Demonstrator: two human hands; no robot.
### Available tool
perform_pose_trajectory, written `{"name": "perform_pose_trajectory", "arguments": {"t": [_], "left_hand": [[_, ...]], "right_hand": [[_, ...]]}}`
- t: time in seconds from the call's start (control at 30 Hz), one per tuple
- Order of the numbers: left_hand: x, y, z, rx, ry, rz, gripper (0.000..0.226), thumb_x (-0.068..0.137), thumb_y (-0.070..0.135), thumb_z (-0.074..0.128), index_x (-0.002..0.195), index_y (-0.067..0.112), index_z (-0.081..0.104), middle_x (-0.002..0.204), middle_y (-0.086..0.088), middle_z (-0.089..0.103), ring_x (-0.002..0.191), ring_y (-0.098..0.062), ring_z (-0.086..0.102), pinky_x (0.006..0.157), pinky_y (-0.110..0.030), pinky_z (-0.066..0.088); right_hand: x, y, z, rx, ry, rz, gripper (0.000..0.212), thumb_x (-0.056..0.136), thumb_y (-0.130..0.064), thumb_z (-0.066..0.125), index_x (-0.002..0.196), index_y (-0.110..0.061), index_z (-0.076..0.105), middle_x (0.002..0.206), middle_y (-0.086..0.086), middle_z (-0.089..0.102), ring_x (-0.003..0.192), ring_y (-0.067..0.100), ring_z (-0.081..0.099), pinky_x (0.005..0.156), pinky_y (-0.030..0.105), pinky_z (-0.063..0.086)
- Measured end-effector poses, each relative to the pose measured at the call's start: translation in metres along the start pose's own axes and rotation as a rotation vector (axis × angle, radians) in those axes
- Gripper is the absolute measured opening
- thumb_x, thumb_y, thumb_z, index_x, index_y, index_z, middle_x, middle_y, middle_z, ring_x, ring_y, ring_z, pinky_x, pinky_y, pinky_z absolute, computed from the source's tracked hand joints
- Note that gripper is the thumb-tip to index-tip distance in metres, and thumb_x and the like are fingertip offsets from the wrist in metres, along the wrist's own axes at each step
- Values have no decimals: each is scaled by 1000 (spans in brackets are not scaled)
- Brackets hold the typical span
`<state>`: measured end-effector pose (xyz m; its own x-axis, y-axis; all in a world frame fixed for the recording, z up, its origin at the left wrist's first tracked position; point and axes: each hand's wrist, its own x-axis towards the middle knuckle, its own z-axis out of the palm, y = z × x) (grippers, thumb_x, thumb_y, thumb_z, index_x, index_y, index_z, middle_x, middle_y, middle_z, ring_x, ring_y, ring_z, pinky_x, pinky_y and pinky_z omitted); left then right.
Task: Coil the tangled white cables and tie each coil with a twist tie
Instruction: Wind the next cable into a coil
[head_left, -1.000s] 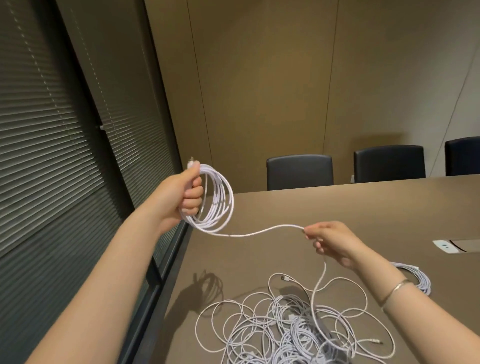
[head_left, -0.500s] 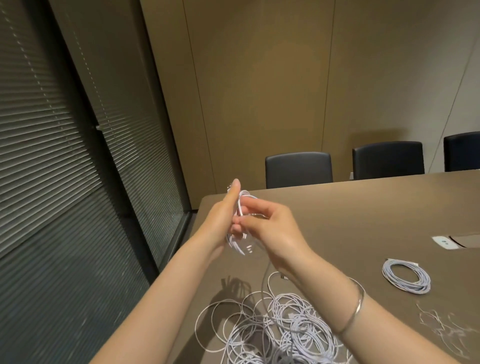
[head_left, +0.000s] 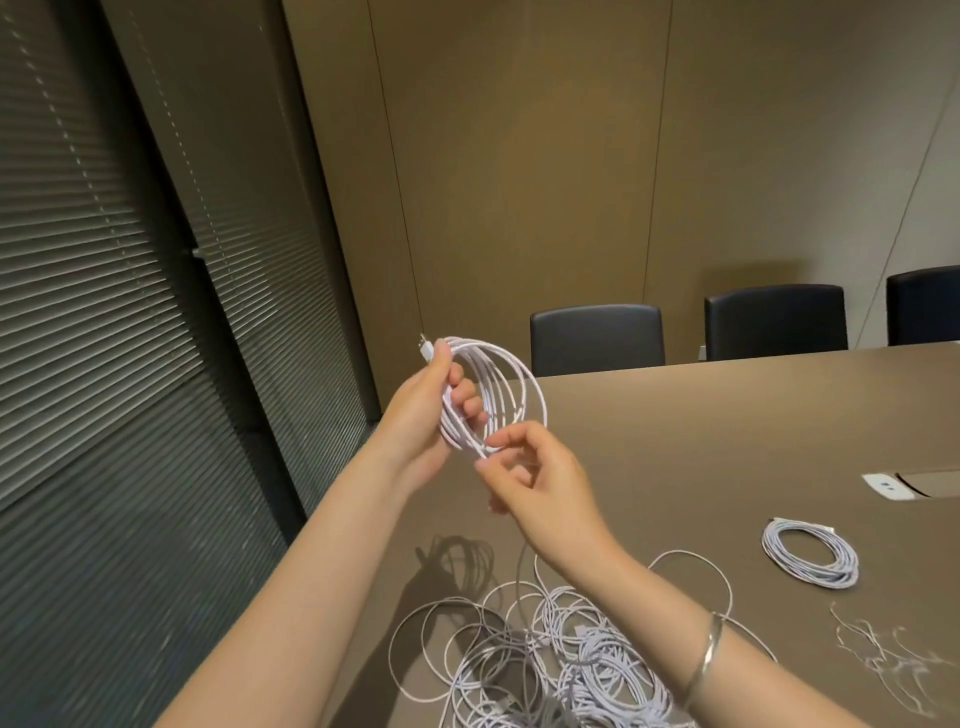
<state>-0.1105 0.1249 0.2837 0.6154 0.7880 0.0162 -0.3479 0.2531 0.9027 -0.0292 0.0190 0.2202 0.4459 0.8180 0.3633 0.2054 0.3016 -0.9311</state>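
The tangled cables (head_left: 545, 665) run off the bottom edge; the twist ties (head_left: 883, 660) (thin, pale) look blurred.

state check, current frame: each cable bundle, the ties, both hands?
Held coil: partly wound, off the table, tail trailing down.
Tangled cables: loose heap on table.
Finished coil: wound, flat on table.
Twist ties: loose pile, unused.
Left hand: grips held coil.
Right hand: pinches the cable at the coil's bottom.
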Motion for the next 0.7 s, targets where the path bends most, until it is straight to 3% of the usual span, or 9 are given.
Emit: {"name": "perform_pose_trajectory", "arguments": {"t": [0.13, 0.27, 0.37, 0.5, 0.6, 0.7], "left_hand": [[8, 15, -14, -207, -18, -7, 44, 102, 51, 35, 70, 21, 39, 48, 9, 25, 40, -7, 25, 53, -20, 32], [11, 39, -26, -336, -37, 11, 48, 102, 51, 34, 66, 20, 40, 43, 9, 24, 33, -4, 22, 40, -15, 22], [10, 58, -38, -334, -45, 19, 47, 102, 50, 36, 66, 20, 42, 44, 9, 25, 34, -5, 22, 36, -15, 22], [5, 78, -53, -361, -53, 24, 48, 102, 49, 37, 65, 19, 43, 43, 9, 26, 32, -6, 25, 36, -14, 22], [2, 91, -64, -347, -16, 47, 48, 102, 47, 37, 64, 19, 44, 43, 9, 26, 31, -6, 24, 34, -14, 21], [-1, 93, -71, -258, 30, 34, 46, 102, 48, 39, 65, 20, 44, 44, 9, 25, 32, -6, 23, 37, -14, 18]], "right_hand": [[-3, 12, -16, -99, -102, -39, 7, 88, -14, 65, 82, -18, 65, 61, 2, 62, 54, 13, 55, 53, 30, 51], [-4, 33, -38, -131, -267, 50, 17, 92, -16, 62, 79, -8, 67, 52, 0, 54, 49, 11, 49, 53, 21, 41], [-3, 46, -59, -96, -340, 186, 24, 92, -22, 61, 79, -4, 69, 52, 2, 47, 49, 11, 41, 53, 22, 37], [1, 61, -94, -132, -438, 390, 37, 83, -43, 63, 77, -7, 68, 50, 0, 44, 48, 12, 43, 54, 22, 42], [2, 81, -123, -155, -477, 515, 43, 80, -54, 69, 70, -13, 62, 50, -2, 38, 46, 14, 39, 55, 26, 37], [6, 88, -139, -84, -424, 568, 38, 80, -48, 71, 65, -15, 59, 52, -1, 32, 46, 14, 31, 59, 28, 41]]}}
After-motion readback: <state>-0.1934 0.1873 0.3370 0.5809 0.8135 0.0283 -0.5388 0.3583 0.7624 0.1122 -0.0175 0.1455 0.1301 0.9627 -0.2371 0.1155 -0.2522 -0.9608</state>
